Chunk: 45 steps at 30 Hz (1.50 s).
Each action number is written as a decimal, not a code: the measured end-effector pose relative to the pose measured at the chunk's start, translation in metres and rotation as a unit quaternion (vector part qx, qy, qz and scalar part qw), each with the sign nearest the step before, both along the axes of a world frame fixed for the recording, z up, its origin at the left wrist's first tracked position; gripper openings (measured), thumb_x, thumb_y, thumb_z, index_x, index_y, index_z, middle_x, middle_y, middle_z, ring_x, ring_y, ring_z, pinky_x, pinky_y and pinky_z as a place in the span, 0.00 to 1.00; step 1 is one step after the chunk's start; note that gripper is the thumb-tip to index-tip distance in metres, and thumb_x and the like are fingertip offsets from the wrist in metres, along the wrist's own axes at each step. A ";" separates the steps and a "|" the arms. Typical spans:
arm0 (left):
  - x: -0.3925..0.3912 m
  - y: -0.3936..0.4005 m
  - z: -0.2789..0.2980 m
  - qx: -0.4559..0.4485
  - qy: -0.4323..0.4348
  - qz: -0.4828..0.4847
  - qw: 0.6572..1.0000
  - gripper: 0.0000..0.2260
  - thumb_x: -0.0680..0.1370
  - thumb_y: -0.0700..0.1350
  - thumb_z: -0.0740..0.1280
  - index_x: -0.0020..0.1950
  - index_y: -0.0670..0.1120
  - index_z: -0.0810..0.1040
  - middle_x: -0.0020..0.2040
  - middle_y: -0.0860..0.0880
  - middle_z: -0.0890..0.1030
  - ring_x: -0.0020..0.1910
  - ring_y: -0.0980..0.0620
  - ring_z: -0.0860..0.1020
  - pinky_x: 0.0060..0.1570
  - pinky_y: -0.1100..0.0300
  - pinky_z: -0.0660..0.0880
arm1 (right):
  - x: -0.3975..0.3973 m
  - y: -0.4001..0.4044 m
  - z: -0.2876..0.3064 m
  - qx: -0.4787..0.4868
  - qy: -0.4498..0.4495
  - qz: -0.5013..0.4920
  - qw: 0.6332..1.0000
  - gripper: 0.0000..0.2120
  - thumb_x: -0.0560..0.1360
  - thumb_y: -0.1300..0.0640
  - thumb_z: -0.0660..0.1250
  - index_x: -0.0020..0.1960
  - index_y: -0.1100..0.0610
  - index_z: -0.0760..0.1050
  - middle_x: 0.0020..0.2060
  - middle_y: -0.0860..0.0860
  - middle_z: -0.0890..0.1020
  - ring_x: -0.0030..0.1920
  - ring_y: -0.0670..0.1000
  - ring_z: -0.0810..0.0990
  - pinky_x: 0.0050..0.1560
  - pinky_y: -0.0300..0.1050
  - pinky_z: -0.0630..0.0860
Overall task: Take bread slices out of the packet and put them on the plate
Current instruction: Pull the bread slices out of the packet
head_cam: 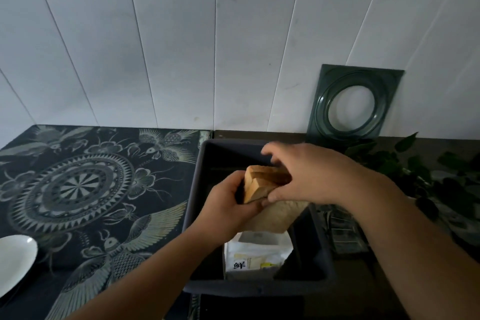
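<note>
A bread packet (255,258), white with printed characters, stands in a dark bin (306,283). Its upper end is raised and shows tan bread slices (262,182). My left hand (228,205) grips the loaf from the left side. My right hand (301,176) comes over the top and pinches the slices between thumb and fingers. Whether wrapper still covers the upper slices is hard to tell. A white plate (14,264) lies at the far left edge of the patterned cloth, partly cut off by the frame.
A dark cloth with a mandala and bird pattern (78,184) covers the table left of the bin. A green glass square dish (353,106) leans against the white panelled wall. A leafy plant (405,169) and a wire rack (342,234) sit to the right.
</note>
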<state>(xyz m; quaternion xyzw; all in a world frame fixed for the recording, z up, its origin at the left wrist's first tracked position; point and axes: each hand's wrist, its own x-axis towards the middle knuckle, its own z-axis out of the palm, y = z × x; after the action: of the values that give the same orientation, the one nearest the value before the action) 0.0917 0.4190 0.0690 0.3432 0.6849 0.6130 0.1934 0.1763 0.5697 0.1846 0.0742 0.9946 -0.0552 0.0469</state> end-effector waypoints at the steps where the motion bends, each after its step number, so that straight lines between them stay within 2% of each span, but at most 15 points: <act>1: 0.002 -0.003 0.002 0.017 -0.040 -0.001 0.999 0.14 0.71 0.40 0.76 0.55 0.46 0.79 0.47 0.48 0.84 0.48 0.52 0.83 0.43 0.59 0.81 | 0.012 0.005 -0.007 -0.070 0.044 -0.038 0.996 0.40 0.66 0.36 0.72 0.72 0.40 0.57 0.69 0.42 0.71 0.66 0.47 0.72 0.61 0.50 0.73; 3: 0.005 -0.010 0.004 0.043 -0.118 0.000 0.992 0.13 0.72 0.39 0.74 0.55 0.45 0.79 0.50 0.45 0.85 0.50 0.47 0.83 0.46 0.53 0.82 | 0.036 0.009 -0.030 -0.247 0.138 -0.106 0.953 0.45 0.62 0.32 0.72 0.73 0.37 0.55 0.72 0.38 0.67 0.70 0.43 0.67 0.66 0.51 0.69; 6: 0.010 -0.021 0.004 0.084 -0.238 -0.013 0.968 0.14 0.72 0.41 0.75 0.56 0.43 0.80 0.53 0.42 0.85 0.52 0.43 0.83 0.49 0.48 0.81 | 0.059 0.003 -0.075 -0.558 0.194 -0.164 0.790 0.46 0.51 0.31 0.78 0.65 0.43 0.69 0.61 0.42 0.80 0.62 0.46 0.78 0.60 0.49 0.75; 7: 0.012 -0.024 0.004 0.097 -0.280 -0.024 0.955 0.15 0.72 0.40 0.74 0.57 0.42 0.80 0.54 0.41 0.84 0.53 0.41 0.83 0.49 0.47 0.81 | 0.062 -0.002 -0.087 -0.617 0.186 -0.175 0.744 0.44 0.50 0.33 0.80 0.62 0.45 0.72 0.57 0.46 0.83 0.59 0.49 0.81 0.57 0.49 0.77; 9: 0.015 -0.030 0.003 0.101 -0.350 -0.033 0.931 0.17 0.72 0.40 0.73 0.59 0.41 0.78 0.55 0.39 0.84 0.54 0.40 0.83 0.47 0.46 0.81 | 0.063 -0.017 -0.102 -0.661 0.163 -0.185 0.709 0.40 0.52 0.37 0.81 0.61 0.48 0.74 0.55 0.50 0.85 0.56 0.52 0.83 0.56 0.53 0.78; 13: 0.017 -0.044 -0.005 0.067 -0.421 -0.037 0.904 0.20 0.72 0.42 0.71 0.63 0.40 0.76 0.56 0.39 0.84 0.53 0.39 0.83 0.43 0.46 0.81 | 0.060 -0.040 -0.113 -0.662 0.167 -0.243 0.689 0.24 0.65 0.49 0.77 0.59 0.51 0.77 0.51 0.51 0.86 0.51 0.51 0.85 0.52 0.54 0.80; 17: 0.016 -0.062 -0.011 0.004 -0.413 -0.069 0.908 0.16 0.76 0.44 0.70 0.64 0.47 0.77 0.59 0.42 0.83 0.57 0.41 0.82 0.57 0.38 0.77 | 0.061 -0.051 -0.125 -0.659 0.157 -0.291 0.676 0.12 0.72 0.56 0.72 0.55 0.52 0.79 0.48 0.51 0.87 0.50 0.54 0.85 0.56 0.63 0.79; 21: 0.018 -0.079 -0.012 -0.032 -0.398 -0.129 0.908 0.22 0.73 0.48 0.71 0.66 0.47 0.75 0.62 0.43 0.81 0.60 0.41 0.80 0.61 0.38 0.74 | 0.069 -0.053 -0.133 -0.679 0.155 -0.320 0.642 0.10 0.73 0.56 0.70 0.54 0.53 0.80 0.49 0.53 0.86 0.52 0.54 0.85 0.57 0.60 0.78; 25: 0.029 -0.076 -0.018 -0.040 -0.414 -0.084 0.906 0.21 0.73 0.46 0.73 0.63 0.39 0.75 0.56 0.40 0.84 0.55 0.40 0.82 0.47 0.46 0.81 | 0.076 -0.048 -0.139 -0.709 0.137 -0.317 0.615 0.11 0.74 0.58 0.68 0.57 0.57 0.78 0.50 0.56 0.86 0.51 0.55 0.85 0.47 0.51 0.80; 28: 0.037 -0.072 -0.023 -0.047 -0.415 -0.035 0.908 0.20 0.72 0.44 0.71 0.62 0.39 0.76 0.55 0.39 0.84 0.53 0.40 0.83 0.47 0.46 0.81 | 0.079 -0.042 -0.144 -0.712 0.115 -0.311 0.619 0.12 0.74 0.56 0.69 0.57 0.57 0.78 0.52 0.57 0.85 0.52 0.56 0.85 0.46 0.52 0.80; 33: 0.049 -0.070 -0.030 -0.053 -0.409 0.015 0.911 0.20 0.70 0.44 0.72 0.61 0.41 0.77 0.55 0.40 0.83 0.52 0.41 0.83 0.46 0.48 0.80 | 0.081 -0.031 -0.149 -0.695 0.089 -0.289 0.652 0.13 0.71 0.53 0.71 0.55 0.54 0.79 0.50 0.57 0.85 0.50 0.56 0.85 0.42 0.53 0.79; 36: 0.054 -0.068 -0.033 -0.049 -0.406 0.033 0.912 0.21 0.69 0.44 0.72 0.61 0.41 0.77 0.57 0.39 0.82 0.54 0.40 0.82 0.46 0.46 0.80 | 0.082 -0.027 -0.150 -0.701 0.076 -0.269 0.656 0.19 0.67 0.50 0.73 0.55 0.54 0.79 0.50 0.55 0.86 0.51 0.56 0.85 0.49 0.58 0.81; 39: 0.062 -0.064 -0.034 -0.036 -0.419 0.055 0.906 0.21 0.69 0.45 0.72 0.60 0.41 0.77 0.59 0.36 0.81 0.54 0.38 0.81 0.44 0.47 0.80 | 0.084 -0.021 -0.150 -0.712 0.065 -0.267 0.646 0.14 0.71 0.55 0.72 0.57 0.55 0.78 0.49 0.53 0.86 0.50 0.54 0.85 0.55 0.61 0.80; 42: 0.070 -0.062 -0.033 -0.029 -0.419 0.072 0.905 0.22 0.69 0.46 0.74 0.60 0.40 0.77 0.58 0.32 0.79 0.52 0.36 0.78 0.47 0.44 0.79 | 0.086 -0.017 -0.150 -0.708 0.053 -0.254 0.657 0.12 0.73 0.59 0.71 0.56 0.54 0.77 0.46 0.51 0.87 0.48 0.53 0.86 0.51 0.58 0.81; 45: 0.079 -0.064 -0.033 -0.016 -0.421 0.090 0.903 0.22 0.69 0.46 0.75 0.60 0.40 0.77 0.57 0.36 0.81 0.56 0.36 0.81 0.51 0.39 0.79 | 0.087 -0.012 -0.149 -0.711 0.035 -0.234 0.662 0.13 0.72 0.58 0.72 0.56 0.54 0.77 0.46 0.51 0.87 0.47 0.52 0.86 0.47 0.53 0.82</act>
<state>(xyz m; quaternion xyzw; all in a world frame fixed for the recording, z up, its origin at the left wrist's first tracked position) 0.1707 0.3550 0.0361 -0.0129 0.5777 0.7039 0.4131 0.2632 0.5573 0.0356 0.2464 0.6033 -0.7577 0.0360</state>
